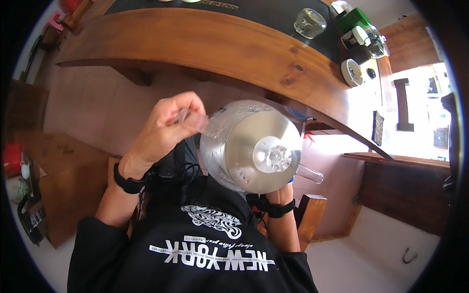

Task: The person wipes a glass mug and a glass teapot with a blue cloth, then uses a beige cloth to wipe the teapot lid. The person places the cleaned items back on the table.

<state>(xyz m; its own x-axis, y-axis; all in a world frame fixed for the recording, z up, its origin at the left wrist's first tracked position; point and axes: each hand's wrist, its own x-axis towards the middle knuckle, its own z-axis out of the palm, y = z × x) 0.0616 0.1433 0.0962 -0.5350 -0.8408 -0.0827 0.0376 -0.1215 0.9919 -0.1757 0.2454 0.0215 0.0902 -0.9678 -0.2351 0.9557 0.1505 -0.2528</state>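
Note:
A large round glass pot (216,154) is in front of my body, below the table edge. Its brushed metal lid (240,150) with a clear knob (277,158) faces up towards me, and drops of water cling to it. A clear glass spout (309,174) sticks out to the right. My left hand (176,119) is beside the pot's left side, fingers curled around a small clear piece. Blur hides whether that piece is joined to the pot. My right hand (283,195) supports the pot from behind and below; its fingers are hidden.
Ahead stands a wooden table (176,38) with a black inlay. On it are an upturned glass jar (310,23), a white ashtray (351,72), a white-lidded container (361,36) and a green box (353,20). A wooden post (311,216) rises near my right arm; a brown wooden surface (73,190) lies left.

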